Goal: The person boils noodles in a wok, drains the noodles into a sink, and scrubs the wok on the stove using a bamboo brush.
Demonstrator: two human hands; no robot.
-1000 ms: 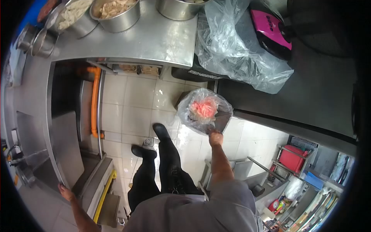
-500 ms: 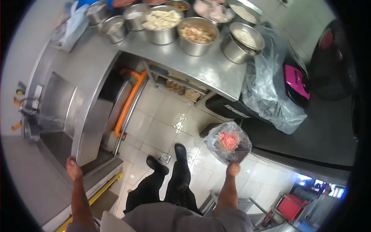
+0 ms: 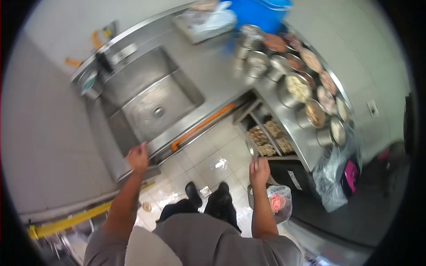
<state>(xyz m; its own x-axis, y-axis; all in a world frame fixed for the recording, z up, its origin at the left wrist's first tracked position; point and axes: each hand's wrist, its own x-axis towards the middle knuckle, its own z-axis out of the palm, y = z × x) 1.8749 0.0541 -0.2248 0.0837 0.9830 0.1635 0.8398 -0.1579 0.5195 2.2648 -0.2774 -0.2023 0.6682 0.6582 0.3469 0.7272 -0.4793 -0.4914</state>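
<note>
My left hand (image 3: 137, 158) is at the front edge of the steel sink (image 3: 155, 99), fingers loosely bent and a little apart, with nothing seen in them. On the right, my right hand (image 3: 259, 172) is closed round a thin, shiny metal utensil (image 3: 252, 147), blurred and pointing away from me. Below that hand, beside my forearm, stands a bin lined with a clear bag (image 3: 286, 206), with a pink-red bundle (image 3: 276, 202) inside.
Metal pots of food (image 3: 297, 88) line the counter (image 3: 208, 66) at the right. A blue container (image 3: 257, 15) and a white tray (image 3: 206, 24) stand at the back. Under the counter is a shelf with food (image 3: 266, 137). Plastic (image 3: 330, 177) lies at the right.
The view has swung left, bringing the whole sink into sight. My right hand has left the bin's rim and risen in front of the counter; my left hand has moved along the sink edge.
</note>
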